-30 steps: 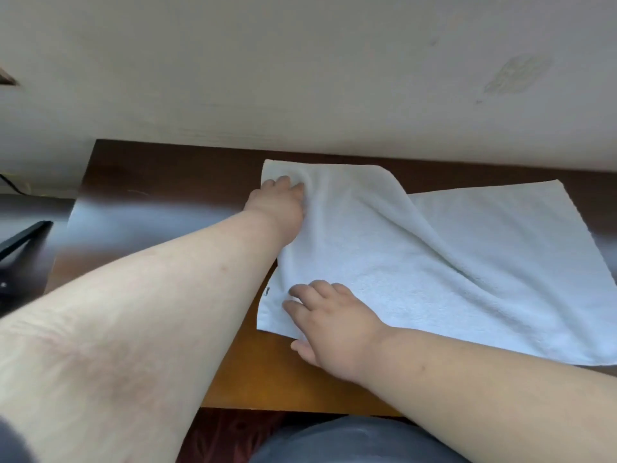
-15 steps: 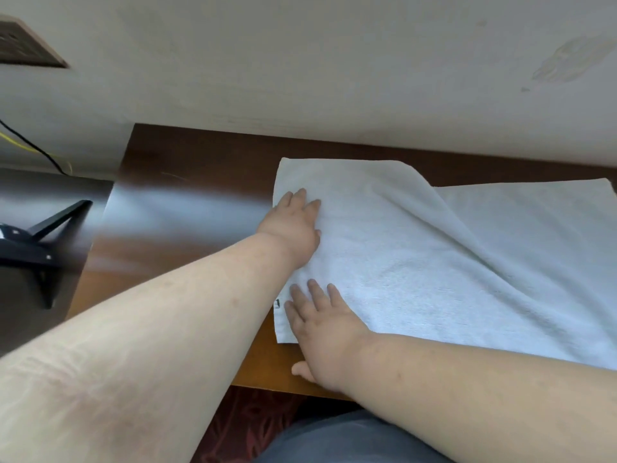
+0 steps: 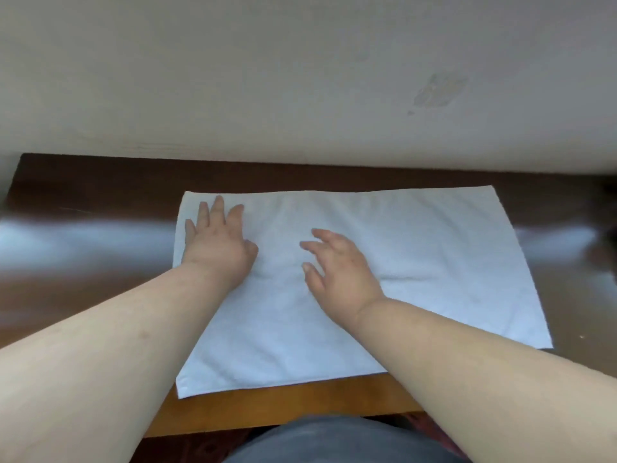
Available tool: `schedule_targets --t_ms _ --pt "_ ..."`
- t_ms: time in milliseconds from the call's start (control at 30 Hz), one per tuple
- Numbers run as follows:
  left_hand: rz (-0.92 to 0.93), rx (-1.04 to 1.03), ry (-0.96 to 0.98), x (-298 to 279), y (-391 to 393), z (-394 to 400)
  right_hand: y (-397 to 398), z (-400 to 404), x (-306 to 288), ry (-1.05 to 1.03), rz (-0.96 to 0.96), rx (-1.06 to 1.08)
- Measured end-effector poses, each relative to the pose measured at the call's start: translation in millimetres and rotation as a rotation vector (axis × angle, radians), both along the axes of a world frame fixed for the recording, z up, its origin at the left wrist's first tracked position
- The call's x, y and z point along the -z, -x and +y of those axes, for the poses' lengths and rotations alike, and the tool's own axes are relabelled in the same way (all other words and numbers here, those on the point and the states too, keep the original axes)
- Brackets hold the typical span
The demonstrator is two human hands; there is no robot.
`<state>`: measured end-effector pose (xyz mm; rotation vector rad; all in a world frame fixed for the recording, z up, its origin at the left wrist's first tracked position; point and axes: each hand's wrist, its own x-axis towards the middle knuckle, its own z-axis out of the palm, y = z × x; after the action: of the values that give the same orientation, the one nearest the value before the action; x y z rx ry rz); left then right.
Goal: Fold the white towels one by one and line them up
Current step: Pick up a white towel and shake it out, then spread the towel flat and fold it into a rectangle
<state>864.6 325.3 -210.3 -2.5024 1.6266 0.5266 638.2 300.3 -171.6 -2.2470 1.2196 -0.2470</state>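
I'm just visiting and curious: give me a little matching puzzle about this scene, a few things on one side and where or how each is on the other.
Things:
1. left hand
2. right hand
3. white towel
4. wall

States:
A. spread flat on the wooden table
B. stands behind the table, with a stain
C. fingers straight, lying on the towel's far left part
D. fingers spread and slightly curled, over the towel's middle

Pairs: 1-C, 2-D, 3-A, 4-B

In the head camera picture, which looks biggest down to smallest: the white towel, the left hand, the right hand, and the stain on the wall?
1. White towel, by far.
2. Left hand and right hand: alike, so unranked.
3. Wall stain, though it lies farther from the camera.
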Motion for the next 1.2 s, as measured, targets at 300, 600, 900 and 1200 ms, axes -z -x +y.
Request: schedule_targets --t_ms 300,600,900,1200 --pt "-0.046 0.060 -0.130 9 87 -27 119 -110 37 -0.213 0.653 0.125" --pt "0.125 0.540 -0.030 5 216 -93 163 -95 37 0.056 0.353 0.438" --pt "0.095 0.609 0.160 -6 301 -134 277 -82 41 -0.041 0.226 0.464" --pt "-0.023 0.659 -0.095 32 414 -228 359 -28 66 -0.097 0.548 0.268"
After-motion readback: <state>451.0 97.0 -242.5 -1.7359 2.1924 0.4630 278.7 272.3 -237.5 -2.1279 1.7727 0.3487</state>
